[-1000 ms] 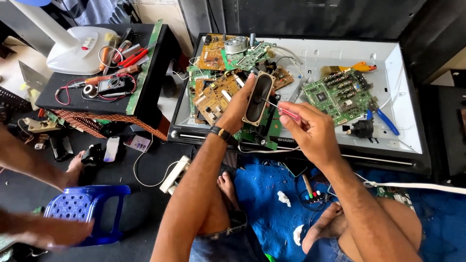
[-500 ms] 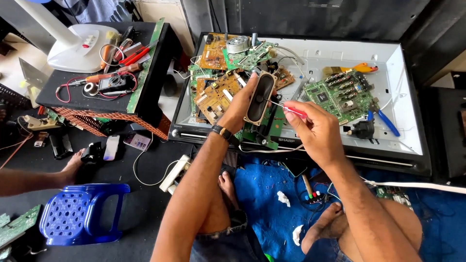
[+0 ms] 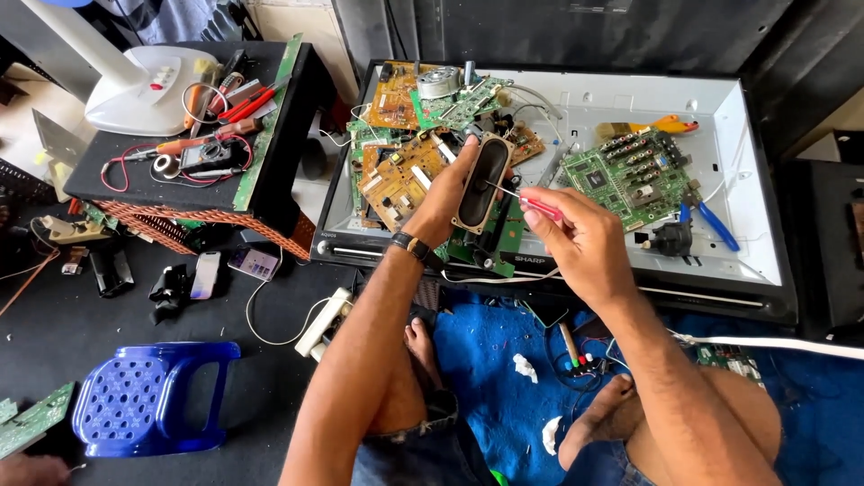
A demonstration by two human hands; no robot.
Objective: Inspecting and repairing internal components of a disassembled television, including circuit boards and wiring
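Speaker unit [image 3: 480,184], a long black oval one, sits upright in my left hand [image 3: 447,193], fingers wrapped round its edge, lifted just above the opened television back [image 3: 621,99] that lies flat in front of me. My right hand [image 3: 580,238] is closed around a red-handled screwdriver [image 3: 531,202], thumb and fingers pinched on the grip, and the thin shaft points at the speaker's face, its tip touching or just short of it; I cannot tell which. As I judge it, the stripping is well along: the speaker is already out of the shell, brown circuit boards [image 3: 400,175] lie loose at the left of the panel, and a green board [image 3: 612,175] rests to the right. Blue-handled pliers [image 3: 711,225] lie near that board. What is left on the speaker itself seems to be whatever the screwdriver is working at.
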